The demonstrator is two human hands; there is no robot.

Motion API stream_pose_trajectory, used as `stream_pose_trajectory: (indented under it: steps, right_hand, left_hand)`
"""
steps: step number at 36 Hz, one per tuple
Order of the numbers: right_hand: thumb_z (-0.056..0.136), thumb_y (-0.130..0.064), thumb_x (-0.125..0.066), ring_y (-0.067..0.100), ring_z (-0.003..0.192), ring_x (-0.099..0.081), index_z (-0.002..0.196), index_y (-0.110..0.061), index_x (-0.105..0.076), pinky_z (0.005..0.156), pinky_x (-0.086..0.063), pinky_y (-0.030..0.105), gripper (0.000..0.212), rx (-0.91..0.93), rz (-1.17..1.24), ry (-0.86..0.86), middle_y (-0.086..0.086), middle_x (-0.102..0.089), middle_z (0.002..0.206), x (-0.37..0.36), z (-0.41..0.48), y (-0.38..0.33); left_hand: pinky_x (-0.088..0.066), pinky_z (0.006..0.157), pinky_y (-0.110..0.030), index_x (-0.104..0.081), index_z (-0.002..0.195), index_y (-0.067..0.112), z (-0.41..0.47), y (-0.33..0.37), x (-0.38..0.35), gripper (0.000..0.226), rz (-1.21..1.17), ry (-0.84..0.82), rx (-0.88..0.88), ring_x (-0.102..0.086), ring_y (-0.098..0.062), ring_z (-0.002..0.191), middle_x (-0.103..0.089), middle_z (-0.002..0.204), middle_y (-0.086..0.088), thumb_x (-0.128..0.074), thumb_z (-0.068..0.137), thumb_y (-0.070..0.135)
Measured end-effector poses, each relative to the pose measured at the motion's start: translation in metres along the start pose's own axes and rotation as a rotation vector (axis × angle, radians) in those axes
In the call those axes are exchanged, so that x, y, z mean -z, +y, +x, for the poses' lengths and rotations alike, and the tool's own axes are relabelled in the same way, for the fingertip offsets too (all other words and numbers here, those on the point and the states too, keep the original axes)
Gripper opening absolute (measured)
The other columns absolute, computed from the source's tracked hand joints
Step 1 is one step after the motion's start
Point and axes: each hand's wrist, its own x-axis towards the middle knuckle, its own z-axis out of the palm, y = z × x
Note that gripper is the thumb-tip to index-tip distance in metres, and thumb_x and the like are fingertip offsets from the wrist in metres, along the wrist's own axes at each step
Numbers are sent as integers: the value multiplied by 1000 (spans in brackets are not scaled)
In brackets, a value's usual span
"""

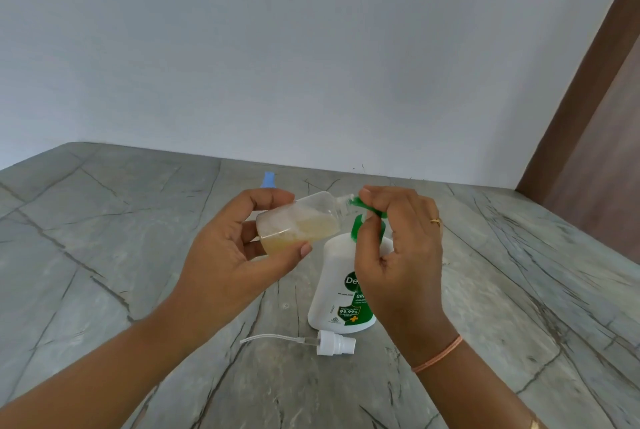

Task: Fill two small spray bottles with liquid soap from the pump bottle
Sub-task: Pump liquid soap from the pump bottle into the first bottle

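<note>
With the left hand (235, 255), grips a small spray bottle (301, 221) round its lower body, thumb underneath, fingers curled over the top. With the right hand (398, 255), closes bunched fingertips over the green pump head (367, 212) of the pump bottle (341, 293), thumb tucked in below the spout.

Nearest on the veined stone table (104, 273): a white spray cap (336, 344) on its side, dip tube trailing left, just in front of the pump bottle and not touching it. Next back, the pump bottle itself, upright on the table under the right hand. Above it, the small bottle held in the air, tipped almost flat, open neck right at the spout; touching or just short of it, cannot tell. Roughly half full of cloudy yellowish soap, frothy at the top. Farthest, a blue cap (268, 180) peeping over the left hand, probably of the second bottle, body hidden. Behind that, a plain pale wall (311, 48).

Likely light, thin-walled and a little squashy, so better held round the firm base than squeezed mid-body. Likely slippery wherever soap has run down the neck. Heavier and steadier by far, the pump bottle, though liable to rock under an off-centre press; best pushed straight down on the head.

Both forearms reaching in from below. Left wrist rolled palm-up to cradle the bottle. Right wrist bent sharply down over the pump, bracelet at the wrist, ring on one finger.
</note>
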Motion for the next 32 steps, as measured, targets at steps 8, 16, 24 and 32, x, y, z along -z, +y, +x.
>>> stream_pose_trajectory:
  steps: [8, 16, 24, 32]
  right_hand:
    - [81, -12, -45, 9, 88, -51, 97, -20, -59, 73, -46, 41, 21, -39, 18, -23, -17, -54, 95, 7, 6, -4]
    - [81, -10, -47, 14, 88, -54, 94, -15, -61, 72, -46, 42, 19, 3, 9, -27, -15, -54, 95, 10, 7, -3]
    - [81, -7, -46, 15, 87, -52, 92, -13, -61, 71, -45, 43, 19, 4, 44, -2, -14, -53, 96, 2, -1, 2]
    - [81, -13, -45, 7, 89, -49, 96, -21, -58, 72, -47, 42, 22, -62, 60, -23, -18, -53, 94, 8, 4, -4]
  left_hand:
    - [-54, 68, -17, -60, 101, 38, 0, -2, 0, 49, 86, -19, -66, -68, -18, 87, -64, 108, -2, -76, 55, 41]
    - [-53, 73, -17, -58, 103, 38, 0, -3, 0, 46, 146, -19, -118, -66, -17, 92, -62, 109, 7, -75, 60, 41]
    - [-53, 74, -16, -57, 103, 40, 1, -4, 0, 47, 168, -13, -125, -65, -16, 96, -63, 109, 7, -74, 59, 42]
    - [-52, 73, -16, -57, 102, 40, 0, -4, 0, 46, 154, -14, -126, -65, -16, 93, -63, 107, 6, -74, 59, 41]
